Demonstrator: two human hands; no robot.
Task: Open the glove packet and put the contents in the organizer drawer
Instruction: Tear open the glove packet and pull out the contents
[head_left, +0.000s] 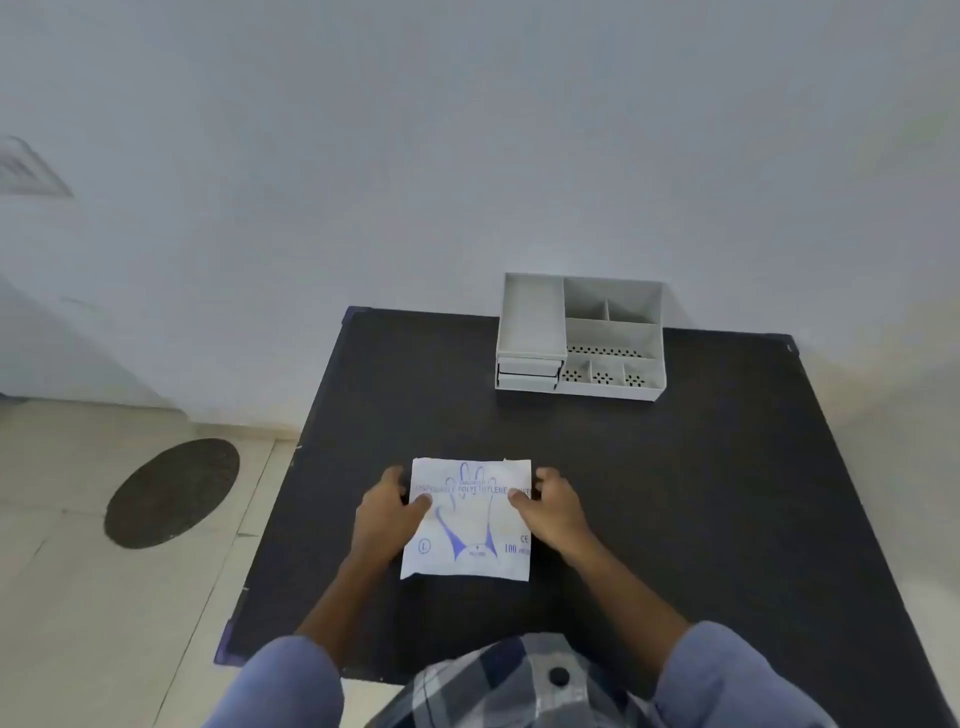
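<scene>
A white glove packet (470, 525) with a blue hand drawing lies flat on the black table (675, 493), near its front middle. My left hand (387, 512) grips the packet's left edge, thumb on top. My right hand (553, 506) grips the right edge the same way. A grey organizer (613, 332) stands at the table's far edge against the wall. Its stacked drawers (527, 373) sit on its left side, and the top tray looks pulled out; the lower ones look shut.
The organizer's right half has several open compartments with perforated floors. A pale wall rises right behind the table. To the left lies tiled floor with a dark oval mat (171, 491). My checked shirt shows at the bottom edge.
</scene>
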